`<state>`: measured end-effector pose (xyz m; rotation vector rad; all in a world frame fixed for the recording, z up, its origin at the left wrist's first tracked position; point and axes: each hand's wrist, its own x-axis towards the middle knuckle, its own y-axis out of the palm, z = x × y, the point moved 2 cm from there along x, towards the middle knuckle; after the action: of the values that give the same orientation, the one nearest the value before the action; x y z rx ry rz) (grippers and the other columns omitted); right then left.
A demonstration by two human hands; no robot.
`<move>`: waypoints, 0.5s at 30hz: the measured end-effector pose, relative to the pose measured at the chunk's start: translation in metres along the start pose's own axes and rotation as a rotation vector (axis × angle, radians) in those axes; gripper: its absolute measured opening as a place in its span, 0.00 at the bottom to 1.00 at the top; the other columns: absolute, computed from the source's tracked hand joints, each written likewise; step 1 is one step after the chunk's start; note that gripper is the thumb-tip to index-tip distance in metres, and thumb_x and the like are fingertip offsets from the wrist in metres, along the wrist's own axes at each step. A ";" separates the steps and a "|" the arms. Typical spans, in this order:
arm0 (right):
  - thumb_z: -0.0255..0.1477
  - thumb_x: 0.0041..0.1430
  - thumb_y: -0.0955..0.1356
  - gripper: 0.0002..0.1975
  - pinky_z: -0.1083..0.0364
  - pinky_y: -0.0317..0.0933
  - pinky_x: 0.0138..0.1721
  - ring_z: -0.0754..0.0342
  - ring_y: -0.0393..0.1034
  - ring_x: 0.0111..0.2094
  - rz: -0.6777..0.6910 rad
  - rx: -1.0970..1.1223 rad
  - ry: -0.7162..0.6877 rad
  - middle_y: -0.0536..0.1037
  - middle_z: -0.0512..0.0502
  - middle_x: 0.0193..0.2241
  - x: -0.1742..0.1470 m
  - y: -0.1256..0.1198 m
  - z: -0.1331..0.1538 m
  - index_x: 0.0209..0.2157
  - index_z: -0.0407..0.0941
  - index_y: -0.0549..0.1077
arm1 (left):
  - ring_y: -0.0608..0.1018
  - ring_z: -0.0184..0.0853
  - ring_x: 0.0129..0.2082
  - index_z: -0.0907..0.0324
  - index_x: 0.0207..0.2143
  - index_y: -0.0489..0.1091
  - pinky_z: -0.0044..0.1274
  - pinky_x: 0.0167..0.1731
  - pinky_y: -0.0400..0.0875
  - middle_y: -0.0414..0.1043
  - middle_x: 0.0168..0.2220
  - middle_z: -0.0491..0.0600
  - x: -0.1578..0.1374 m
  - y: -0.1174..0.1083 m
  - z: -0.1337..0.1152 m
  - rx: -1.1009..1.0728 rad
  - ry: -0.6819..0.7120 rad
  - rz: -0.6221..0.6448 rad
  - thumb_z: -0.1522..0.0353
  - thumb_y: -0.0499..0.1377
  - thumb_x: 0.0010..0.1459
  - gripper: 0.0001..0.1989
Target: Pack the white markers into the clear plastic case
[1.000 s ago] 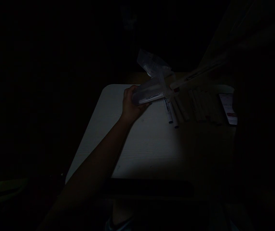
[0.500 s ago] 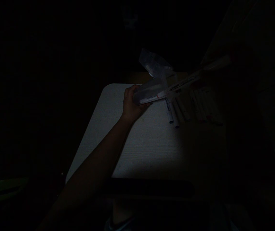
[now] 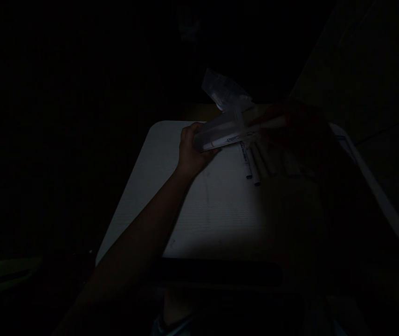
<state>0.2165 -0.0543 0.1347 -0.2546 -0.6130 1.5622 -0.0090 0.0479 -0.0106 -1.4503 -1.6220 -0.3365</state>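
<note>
My left hand (image 3: 189,156) is wrapped around the closed end of a clear plastic case (image 3: 216,125), which lies tilted above the table with its mouth to the right. A see-through flap (image 3: 225,88) sticks up beyond the mouth. Inside the case rests a white marker (image 3: 233,138) with dark print. Deep in shadow, my right hand (image 3: 299,123) is closed on another pale marker (image 3: 271,122) with a reddish end, held at the mouth of the case. How far this marker reaches inside is hard to see. Several loose markers (image 3: 250,163) lie below the case.
A white wood-grain table (image 3: 140,186) with rounded corners carries these things; its right part is in heavy shadow. A dark bar (image 3: 216,272) runs along the near edge. Something green (image 3: 7,275) shows at the lower left. The surroundings are nearly black.
My right hand has come left and down to the case's mouth with the marker. The marker inside sits deeper. My left hand and the case have barely moved.
</note>
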 end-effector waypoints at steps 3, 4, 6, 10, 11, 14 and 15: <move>0.24 0.55 0.70 0.06 0.65 0.55 0.22 0.65 0.64 0.23 -0.015 0.009 -0.023 0.71 0.52 0.26 -0.001 0.003 -0.002 0.37 0.41 0.74 | 0.73 0.42 0.51 0.52 0.55 0.60 0.35 0.52 0.71 0.65 0.50 0.52 0.000 0.001 -0.001 -0.001 0.006 0.004 0.43 0.67 0.40 0.44; 0.25 0.55 0.70 0.07 0.65 0.55 0.22 0.65 0.64 0.23 -0.006 -0.002 -0.020 0.71 0.52 0.26 -0.001 0.005 -0.003 0.38 0.42 0.74 | 0.73 0.42 0.51 0.52 0.55 0.60 0.35 0.52 0.71 0.65 0.50 0.52 0.000 0.001 -0.001 0.002 0.008 0.007 0.43 0.68 0.40 0.44; 0.27 0.56 0.69 0.09 0.64 0.56 0.23 0.64 0.64 0.23 0.020 -0.033 -0.007 0.71 0.52 0.25 -0.001 0.006 -0.004 0.40 0.42 0.74 | 0.73 0.43 0.52 0.53 0.55 0.60 0.35 0.53 0.71 0.65 0.50 0.52 0.000 0.001 -0.002 0.012 0.008 0.009 0.43 0.69 0.38 0.45; 0.29 0.56 0.68 0.12 0.63 0.58 0.27 0.64 0.64 0.24 0.061 -0.075 0.016 0.71 0.53 0.25 0.000 0.008 -0.006 0.43 0.43 0.74 | 0.73 0.42 0.51 0.54 0.54 0.60 0.35 0.52 0.71 0.65 0.49 0.52 0.001 0.002 -0.004 0.024 0.007 -0.001 0.44 0.69 0.37 0.46; 0.29 0.57 0.68 0.12 0.63 0.58 0.28 0.63 0.65 0.25 0.068 -0.089 0.027 0.72 0.52 0.25 0.001 0.008 -0.007 0.43 0.43 0.74 | 0.74 0.42 0.51 0.54 0.54 0.60 0.35 0.52 0.72 0.65 0.49 0.52 0.001 0.002 -0.005 0.025 0.007 -0.002 0.44 0.69 0.37 0.46; 0.30 0.58 0.67 0.14 0.61 0.60 0.31 0.61 0.67 0.28 0.084 -0.145 0.063 0.73 0.51 0.27 0.002 0.008 -0.010 0.47 0.44 0.74 | 0.74 0.42 0.51 0.54 0.54 0.60 0.35 0.52 0.72 0.65 0.49 0.52 0.001 0.001 -0.005 0.027 0.006 -0.009 0.42 0.68 0.37 0.46; 0.31 0.59 0.66 0.15 0.61 0.60 0.32 0.60 0.67 0.28 0.091 -0.154 0.066 0.73 0.50 0.27 0.003 0.008 -0.011 0.47 0.44 0.74 | 0.74 0.42 0.51 0.54 0.54 0.61 0.35 0.52 0.72 0.65 0.49 0.52 0.001 0.001 -0.005 0.027 0.008 -0.008 0.42 0.68 0.37 0.46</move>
<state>0.2148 -0.0491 0.1219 -0.4540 -0.6789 1.5885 -0.0061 0.0449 -0.0071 -1.4210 -1.6200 -0.3230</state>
